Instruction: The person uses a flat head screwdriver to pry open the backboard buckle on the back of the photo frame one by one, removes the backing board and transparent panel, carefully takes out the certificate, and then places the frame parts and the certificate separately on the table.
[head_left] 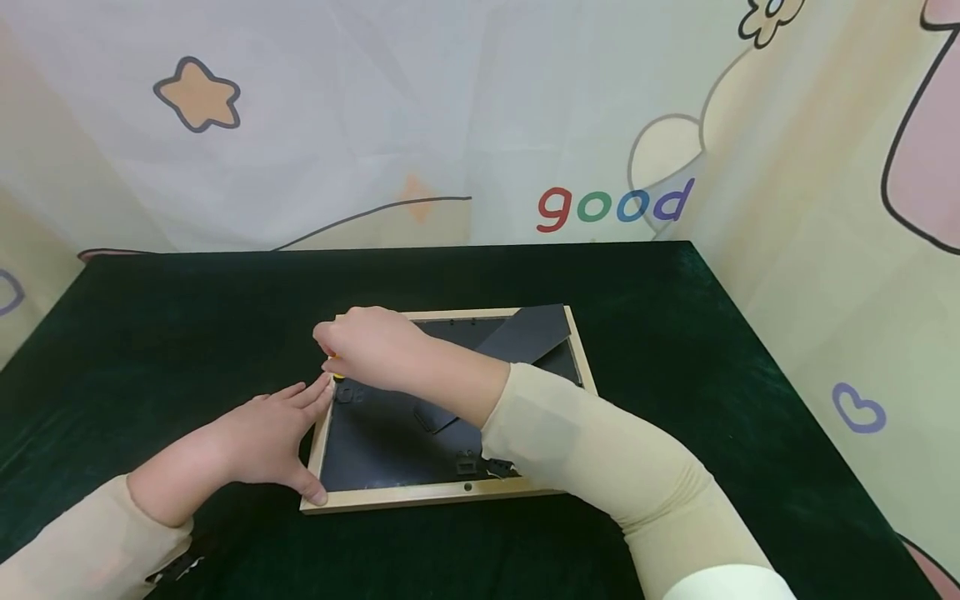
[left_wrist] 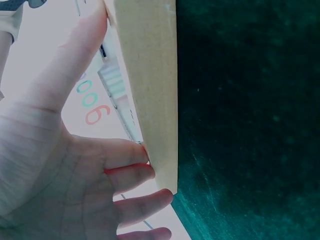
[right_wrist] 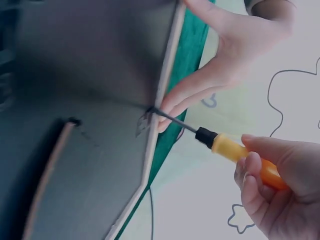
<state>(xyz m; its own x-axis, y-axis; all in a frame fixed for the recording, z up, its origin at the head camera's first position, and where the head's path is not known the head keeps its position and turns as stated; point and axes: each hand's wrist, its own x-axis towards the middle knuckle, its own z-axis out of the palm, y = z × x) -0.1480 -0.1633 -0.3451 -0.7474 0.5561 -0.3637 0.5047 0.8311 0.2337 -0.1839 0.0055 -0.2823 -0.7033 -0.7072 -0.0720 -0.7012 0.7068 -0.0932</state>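
A picture frame (head_left: 405,497) with a pale wooden border lies face down, its dark backing board (head_left: 367,442) upward. My left hand (head_left: 273,437) rests along the frame's left side, thumb on the near corner and fingers spread toward the far end. In the right wrist view, my right hand (right_wrist: 280,185) grips a screwdriver (right_wrist: 227,147) by its yellow-orange handle. The screwdriver's tip meets the inner edge of the border at a small metal tab (right_wrist: 143,124), close beside the left fingertips. In the head view the right hand mostly hides the tool.
A dark easel leg (head_left: 532,333) crosses the backing board diagonally, partly under my right forearm. Near the front border is a small hanger (head_left: 467,463). Dark green cloth (head_left: 187,317) covers the table, and a printed curtain (head_left: 375,108) hangs behind it.
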